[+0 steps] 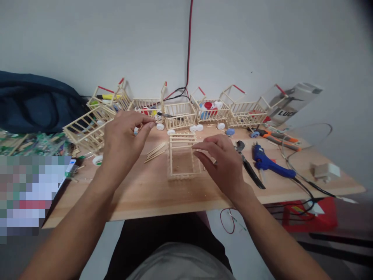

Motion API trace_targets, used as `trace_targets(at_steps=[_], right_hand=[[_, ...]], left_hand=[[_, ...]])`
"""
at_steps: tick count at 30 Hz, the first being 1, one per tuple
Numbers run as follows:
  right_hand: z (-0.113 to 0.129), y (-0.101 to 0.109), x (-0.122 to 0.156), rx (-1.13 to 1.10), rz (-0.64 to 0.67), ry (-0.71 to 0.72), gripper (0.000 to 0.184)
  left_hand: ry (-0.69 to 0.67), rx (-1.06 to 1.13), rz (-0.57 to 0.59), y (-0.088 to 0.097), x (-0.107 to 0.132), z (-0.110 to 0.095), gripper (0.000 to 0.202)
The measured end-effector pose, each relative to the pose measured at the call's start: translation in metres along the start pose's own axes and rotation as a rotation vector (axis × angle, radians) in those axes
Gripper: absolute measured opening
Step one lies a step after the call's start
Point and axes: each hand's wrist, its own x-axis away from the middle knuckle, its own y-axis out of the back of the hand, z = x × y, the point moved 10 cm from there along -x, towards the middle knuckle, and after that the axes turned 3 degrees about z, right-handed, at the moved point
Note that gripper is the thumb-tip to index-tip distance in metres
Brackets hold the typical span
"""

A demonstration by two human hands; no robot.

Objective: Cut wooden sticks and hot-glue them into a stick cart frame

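Note:
A small frame of thin wooden sticks [183,177] lies on the table in front of me, with several crossbars at its far end. My right hand [223,163] is at its right side, thumb and index finger closed on the frame's upper right edge. My left hand [125,136] hovers to the left above the table. Its thumb and index fingertips are pinched together; anything between them is too small to make out. Loose wooden sticks [155,152] lie between the left hand and the frame.
Stick-built toy carts [179,116] with white wheels line the wall. On the right are black-handled pliers [252,171], a blue glue gun [269,163], orange-handled pliers [281,140] and a white adapter [328,172]. A phone or tablet [55,186] and a dark bag [37,103] are left.

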Motion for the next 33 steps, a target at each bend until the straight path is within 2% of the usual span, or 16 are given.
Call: trace_targets(at_steps=[4,8,13,18,33], right_hand=[[0.007,-0.029,-0.018,0.083,0.143,0.070,0.016],[0.004,-0.050,-0.023,0.172,0.251,0.080,0.011],[0.003,-0.059,-0.025,0.200,0.305,0.073,0.007],[0.003,-0.063,-0.026,0.197,0.320,0.074,0.012],[-0.003,-0.068,-0.026,0.197,0.317,0.029,0.012]], left_hand=[[0.064,0.028,0.046,-0.015,0.005,0.019,0.014],[0.093,0.151,0.251,-0.036,0.009,0.024,0.014],[0.138,0.324,0.525,-0.061,0.020,0.020,0.017],[0.131,0.445,0.704,-0.084,0.034,0.010,0.007],[0.093,0.482,0.732,-0.087,0.035,0.005,0.008]])
